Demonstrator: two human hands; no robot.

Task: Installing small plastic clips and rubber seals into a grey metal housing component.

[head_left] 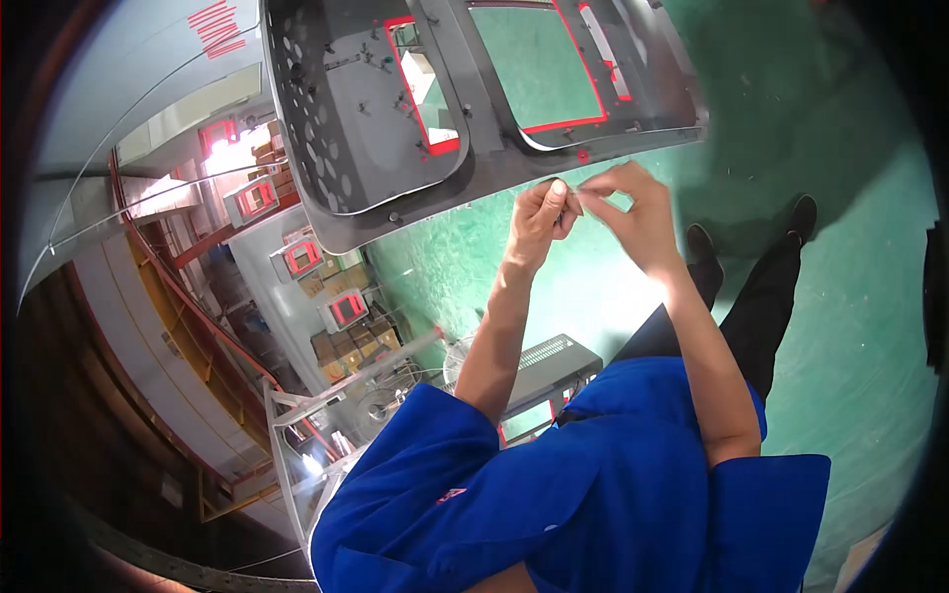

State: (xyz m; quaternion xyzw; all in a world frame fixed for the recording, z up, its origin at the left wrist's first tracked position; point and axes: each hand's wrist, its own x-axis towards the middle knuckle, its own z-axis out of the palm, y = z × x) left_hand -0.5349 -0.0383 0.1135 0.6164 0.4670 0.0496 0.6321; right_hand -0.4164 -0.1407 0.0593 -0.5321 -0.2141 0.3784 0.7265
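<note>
Pinching something tiny between your left hand (542,210) and right hand (633,203), fingertips together, you've got it right under the grey metal panel's (395,212) lower edge, handy for fitting.

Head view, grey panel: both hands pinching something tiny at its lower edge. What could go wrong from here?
1. The piece pinched between the left hand and right hand is too small to make out; if it slips, it likely falls to the green floor and is hard to find.
2. The fingers work right beside the grey panel edge; a scrape or pinch is possible.
</note>
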